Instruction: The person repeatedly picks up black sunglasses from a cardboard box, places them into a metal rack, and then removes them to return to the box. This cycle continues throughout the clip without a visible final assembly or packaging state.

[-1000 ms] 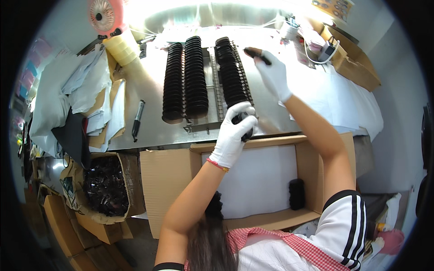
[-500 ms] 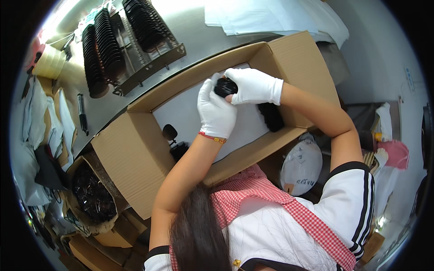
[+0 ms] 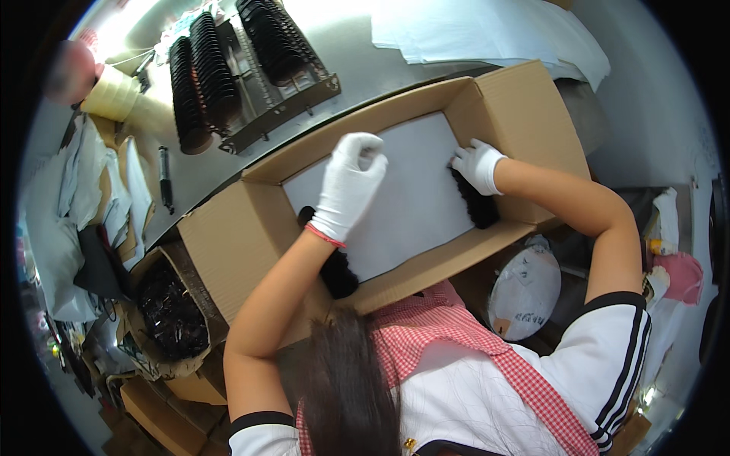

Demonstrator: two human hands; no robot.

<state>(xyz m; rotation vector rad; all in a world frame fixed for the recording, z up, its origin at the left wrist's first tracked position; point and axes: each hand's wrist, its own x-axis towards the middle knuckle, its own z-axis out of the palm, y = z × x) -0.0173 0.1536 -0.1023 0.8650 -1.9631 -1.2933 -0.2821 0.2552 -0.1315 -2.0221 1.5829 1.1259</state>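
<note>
White cotton gloves on both hands. I see the left hand [image 3: 348,186] hovering above the white liner sheet [image 3: 403,190] in the open cardboard box [image 3: 243,235], fingers curled loosely toward the palm; nothing visible in its grasp, though I cannot tell for certain whether something small sits inside the curl. The right hand [image 3: 477,165] is pressed down at the right end of the box, fingertips on top of a row of black stacked parts [image 3: 475,201] that runs along the box's right inner wall; it touches the stack, fingers spread, not closed around it.

A second row of black parts [image 3: 334,266] lies along the left inner wall, partly hidden under the left forearm.

Beyond the box, on the grey table [image 3: 357,53], a metal rack [image 3: 266,99] holds three long rows of black discs [image 3: 201,76]. A black marker [image 3: 164,178] lies left of the box, near it. White sheets [image 3: 487,30] are stacked at the table's far right. A smaller carton of loose black parts [image 3: 171,315] sits lower left, beside the box.
</note>
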